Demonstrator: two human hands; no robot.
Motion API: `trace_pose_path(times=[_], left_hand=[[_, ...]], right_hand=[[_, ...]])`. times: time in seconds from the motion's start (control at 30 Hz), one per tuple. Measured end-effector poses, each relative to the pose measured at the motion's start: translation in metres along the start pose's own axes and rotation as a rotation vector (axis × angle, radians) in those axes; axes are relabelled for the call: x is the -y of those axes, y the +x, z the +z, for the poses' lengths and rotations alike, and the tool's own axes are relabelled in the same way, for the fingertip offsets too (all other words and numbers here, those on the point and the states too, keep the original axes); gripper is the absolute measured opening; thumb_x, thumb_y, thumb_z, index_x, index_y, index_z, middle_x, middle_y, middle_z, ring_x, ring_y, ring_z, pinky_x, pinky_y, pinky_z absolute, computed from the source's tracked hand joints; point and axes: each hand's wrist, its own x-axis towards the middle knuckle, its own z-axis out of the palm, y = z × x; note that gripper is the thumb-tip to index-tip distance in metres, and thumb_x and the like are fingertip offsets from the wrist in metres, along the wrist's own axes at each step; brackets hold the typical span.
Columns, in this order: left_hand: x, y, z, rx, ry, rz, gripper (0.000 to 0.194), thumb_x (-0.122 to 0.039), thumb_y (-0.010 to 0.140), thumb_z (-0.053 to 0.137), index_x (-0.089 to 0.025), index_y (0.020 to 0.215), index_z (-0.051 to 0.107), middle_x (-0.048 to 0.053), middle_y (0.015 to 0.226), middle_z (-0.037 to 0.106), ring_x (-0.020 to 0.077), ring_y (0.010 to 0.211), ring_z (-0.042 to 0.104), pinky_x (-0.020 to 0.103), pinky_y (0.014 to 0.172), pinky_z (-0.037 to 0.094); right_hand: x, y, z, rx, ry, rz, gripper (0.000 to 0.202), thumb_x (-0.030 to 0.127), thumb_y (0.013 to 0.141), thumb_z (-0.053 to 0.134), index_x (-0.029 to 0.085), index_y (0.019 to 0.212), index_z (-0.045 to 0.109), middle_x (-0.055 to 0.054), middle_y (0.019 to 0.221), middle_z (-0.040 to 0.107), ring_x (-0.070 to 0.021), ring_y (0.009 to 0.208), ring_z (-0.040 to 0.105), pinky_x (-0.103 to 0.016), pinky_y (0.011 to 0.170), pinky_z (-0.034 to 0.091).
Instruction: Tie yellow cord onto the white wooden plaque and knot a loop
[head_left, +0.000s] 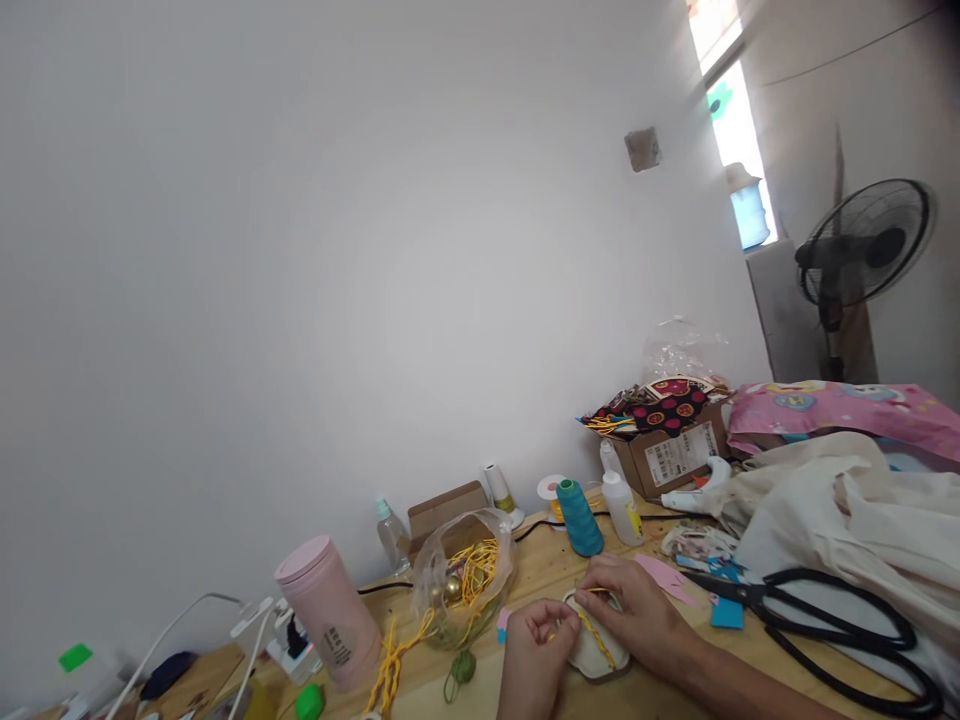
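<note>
A small cream-coloured pad with rounded corners (589, 655) lies on the table under my hands. A yellow cord (598, 640) runs down its face. My left hand (544, 640) is closed in a pinch at the pad's left edge, with a bit of yellow showing by the fingers. From the upper right, my right hand (634, 605) reaches over the pad, thumb and fingers pinched on a stretch of the yellow cord near the top edge. The fingertips partly cover the pad's upper part.
Large black scissors (817, 610) lie at the right beside white cloth (817, 500). Behind my hands stand a teal thread cone (579, 518) and a glue bottle (622, 508). Leftward are a plastic bag of yellow cord (480, 570), a green thread ball (463, 667) and a pink tumbler (330, 610).
</note>
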Motion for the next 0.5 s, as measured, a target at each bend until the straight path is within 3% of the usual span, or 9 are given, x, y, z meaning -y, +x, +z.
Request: trace_pose_path(times=[0.2,0.5], left_hand=[[-0.0019,0.0,0.0013,0.005,-0.05,-0.01,0.022,-0.031,0.05,0.068,-0.011,0.058,0.065,0.002,0.047,0.061,0.0109,0.044,0.05,0.021,0.047,0.038],[-0.0043,-0.0036,0.0,0.025,-0.104,-0.022,0.019,-0.026,0.047,0.07,-0.01,0.056,0.066,0.002,0.046,0.063,0.0096,0.043,0.05,0.019,0.046,0.038]], right_hand=[[-0.0031,-0.0001,-0.0039,-0.013,-0.045,-0.02,0.019,0.023,0.074,0.045,0.018,0.063,0.059,-0.001,0.062,0.055,-0.0134,0.064,0.049,-0.023,0.057,0.034],[0.0004,-0.0011,-0.0028,0.004,-0.057,-0.019,0.019,0.023,0.074,0.045,0.018,0.063,0.06,-0.001,0.061,0.057,-0.0137,0.063,0.05,-0.023,0.057,0.034]])
